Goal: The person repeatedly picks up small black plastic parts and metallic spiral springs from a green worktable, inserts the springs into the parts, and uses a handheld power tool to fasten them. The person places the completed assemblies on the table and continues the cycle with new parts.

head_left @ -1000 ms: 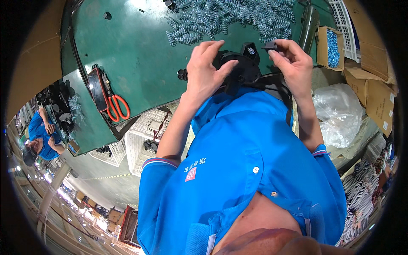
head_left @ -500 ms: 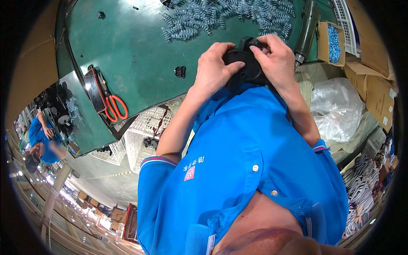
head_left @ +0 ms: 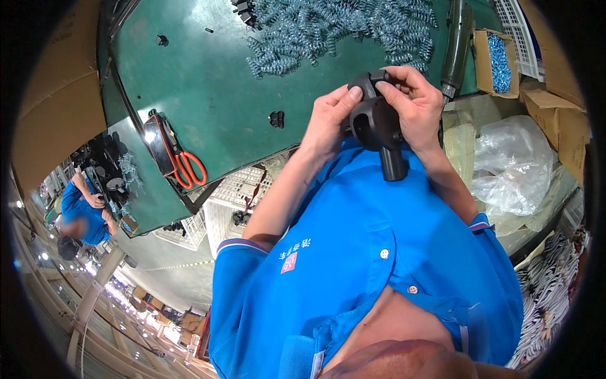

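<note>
Between my two hands is a black plastic part [head_left: 379, 123] with a rounded body and a short tube pointing toward me. My left hand [head_left: 331, 117] is closed on its left side, thumb near the top. My right hand [head_left: 413, 104] pinches the upper right end, where a small black block-shaped piece [head_left: 379, 77] sits; I cannot tell whether it is separate. The part is held at the table's front edge, close to my blue shirt. Beyond it lies a large heap of metal coil springs [head_left: 341, 31] on the green table [head_left: 208, 76].
Orange-handled scissors [head_left: 188, 169] and a dark phone-like slab [head_left: 159, 145] lie at the left. A small black piece [head_left: 276, 119] is nearer. At right are a green power screwdriver [head_left: 457, 47], a carton of blue screws [head_left: 499, 63] and a clear plastic bag [head_left: 514, 164]. Another person [head_left: 85, 211] works far left.
The black part has been turned, so its short tube now points toward me. Both hands have shifted their hold, the left moving slightly lower. The whole view has shifted a little.
</note>
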Action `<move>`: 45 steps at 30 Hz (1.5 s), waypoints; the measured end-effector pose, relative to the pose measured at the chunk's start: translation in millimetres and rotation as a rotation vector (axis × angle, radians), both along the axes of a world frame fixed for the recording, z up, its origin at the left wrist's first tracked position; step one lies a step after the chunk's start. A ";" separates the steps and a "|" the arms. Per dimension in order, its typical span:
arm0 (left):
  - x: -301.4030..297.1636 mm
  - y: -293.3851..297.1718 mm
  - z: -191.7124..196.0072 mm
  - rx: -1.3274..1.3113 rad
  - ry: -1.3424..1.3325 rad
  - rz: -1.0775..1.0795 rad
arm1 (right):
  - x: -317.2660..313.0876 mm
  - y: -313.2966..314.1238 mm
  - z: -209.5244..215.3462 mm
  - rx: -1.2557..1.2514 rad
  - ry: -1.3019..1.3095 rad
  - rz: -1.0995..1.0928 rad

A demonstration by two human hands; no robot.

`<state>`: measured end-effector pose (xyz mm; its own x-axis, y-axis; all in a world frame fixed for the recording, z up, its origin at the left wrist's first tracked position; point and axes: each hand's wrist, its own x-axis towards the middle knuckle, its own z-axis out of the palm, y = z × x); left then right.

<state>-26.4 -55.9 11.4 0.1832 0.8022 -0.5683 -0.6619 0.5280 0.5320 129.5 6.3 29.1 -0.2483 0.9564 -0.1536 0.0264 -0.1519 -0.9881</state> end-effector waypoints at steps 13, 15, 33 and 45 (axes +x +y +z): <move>10.7 4.9 24.7 0.220 0.325 0.121 | 10.5 2.6 8.7 0.217 -0.068 0.082; 0.0 16.0 32.4 0.372 0.613 0.058 | 7.0 0.3 9.0 0.075 0.077 0.031; 1.0 38.0 -10.2 0.733 1.687 -0.313 | 12.0 18.0 -60.5 0.613 -0.545 0.136; 16.6 53.5 3.2 0.797 2.112 -0.720 | 39.7 28.2 -15.2 0.501 -0.587 0.272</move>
<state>-9.8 -2.4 14.6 0.2336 0.9722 -0.0139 0.9669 -0.2308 0.1089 169.2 34.5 13.9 -0.4935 0.8641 0.0987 0.5332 0.3902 -0.7506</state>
